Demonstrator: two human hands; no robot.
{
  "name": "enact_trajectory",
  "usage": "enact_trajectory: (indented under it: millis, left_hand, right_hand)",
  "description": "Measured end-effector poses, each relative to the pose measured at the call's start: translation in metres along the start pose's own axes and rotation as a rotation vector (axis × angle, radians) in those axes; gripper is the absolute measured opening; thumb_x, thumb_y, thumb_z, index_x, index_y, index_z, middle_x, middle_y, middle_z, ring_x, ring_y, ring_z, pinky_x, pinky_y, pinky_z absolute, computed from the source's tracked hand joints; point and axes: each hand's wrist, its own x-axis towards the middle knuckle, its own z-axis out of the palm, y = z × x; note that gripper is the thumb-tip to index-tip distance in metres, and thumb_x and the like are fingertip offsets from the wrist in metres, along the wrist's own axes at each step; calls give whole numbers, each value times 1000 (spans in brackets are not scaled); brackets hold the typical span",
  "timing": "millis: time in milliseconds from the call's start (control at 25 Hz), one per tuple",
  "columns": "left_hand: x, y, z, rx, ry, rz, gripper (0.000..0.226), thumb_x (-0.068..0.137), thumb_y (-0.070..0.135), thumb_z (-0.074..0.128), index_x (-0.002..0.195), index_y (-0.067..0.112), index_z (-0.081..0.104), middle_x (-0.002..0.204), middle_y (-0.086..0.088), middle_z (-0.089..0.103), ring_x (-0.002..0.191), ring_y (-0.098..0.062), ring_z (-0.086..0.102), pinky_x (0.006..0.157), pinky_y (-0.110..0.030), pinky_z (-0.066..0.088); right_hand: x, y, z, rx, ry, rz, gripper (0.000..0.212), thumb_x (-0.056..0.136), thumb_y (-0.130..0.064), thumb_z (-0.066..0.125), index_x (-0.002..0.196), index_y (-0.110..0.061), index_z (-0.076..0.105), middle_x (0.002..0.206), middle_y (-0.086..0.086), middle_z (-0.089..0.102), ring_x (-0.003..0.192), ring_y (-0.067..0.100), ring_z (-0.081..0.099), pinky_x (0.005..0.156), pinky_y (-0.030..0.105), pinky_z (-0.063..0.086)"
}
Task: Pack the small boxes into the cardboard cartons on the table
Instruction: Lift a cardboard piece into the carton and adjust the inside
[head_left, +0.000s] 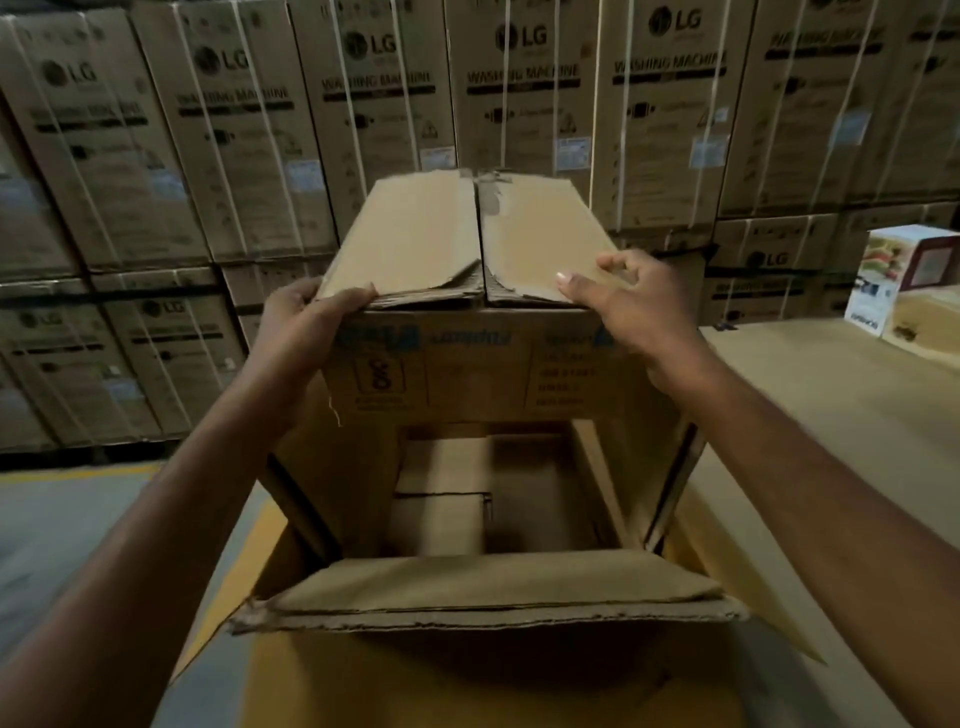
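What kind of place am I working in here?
Likely a warehouse: strapped washing-machine cartons stacked in rows behind, an open carton at the packing table, and small boxes waiting at the right.

The left hand (306, 332) and right hand (636, 312) grip a closed carton (467, 374) by its top edge above an open carton (493, 592).
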Motion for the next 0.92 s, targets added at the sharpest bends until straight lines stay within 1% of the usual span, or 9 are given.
enact_trajectory:
  millis: [80,120,280,440,560,680,760,840,920]
  left_hand:
    - [8,-28,-14,62,-52,-63,47,94,38,71,130,9,65,102,-2,72,85,-12,70,50,-15,51]
    - [10,-41,-19,91,-86,-93,49,93,40,71,132,10,63,104,-2,71,87,-13,69,51,-16,50]
    - [9,-89,-25,147,-217,-213,42,95,42,69,126,14,61,107,-4,69,89,-15,67,61,-27,49]
    - [17,-110,-22,222,-329,-290,47,96,41,68,125,5,59,105,-7,68,90,-17,65,62,-30,50]
    - [22,-113,-16,255,-391,-306,44,98,39,67,124,5,55,101,-5,65,89,-17,64,69,-31,53]
    - [25,-124,-13,314,-456,-382,52,97,45,66,128,9,47,112,-7,59,95,-19,59,69,-32,50]
    - [21,-136,-9,410,-508,-448,52,97,46,66,129,12,44,119,-6,54,98,-18,54,76,-34,48]
    - [17,-157,-2,505,-544,-485,59,97,43,68,138,9,43,133,-11,50,109,-23,49,88,-37,45]
    - [10,-174,4,550,-587,-474,60,97,36,69,143,8,42,141,-14,49,117,-26,48,94,-38,44]
  right_hand:
    - [-13,16,25,-45,-34,73,72,80,-66,75,139,-28,59,140,-3,57,117,18,55,97,44,54]
    - [-20,25,36,-60,-48,105,71,81,-65,75,139,-28,59,141,-2,56,115,17,54,95,43,54]
    - [-31,53,65,-159,-85,177,69,81,-64,76,138,-28,59,141,-2,57,111,15,51,89,38,49]
    - [-31,71,78,-181,-169,248,65,84,-60,76,136,-26,58,140,0,58,113,18,54,89,37,48]
    - [-33,81,77,-215,-256,284,61,89,-56,72,139,-26,54,147,2,53,115,17,49,89,37,44]
    - [-38,91,74,-255,-335,331,60,93,-55,69,141,-25,52,147,3,51,113,16,46,88,35,40]
    - [-44,104,76,-288,-404,371,60,95,-53,67,144,-24,49,148,4,50,113,16,46,85,34,39]
    - [-50,116,80,-324,-470,388,65,96,-51,67,150,-24,44,154,4,45,123,19,48,90,34,40]
    - [-54,131,82,-383,-550,383,73,95,-52,67,156,-27,36,162,1,38,140,23,43,107,39,40]
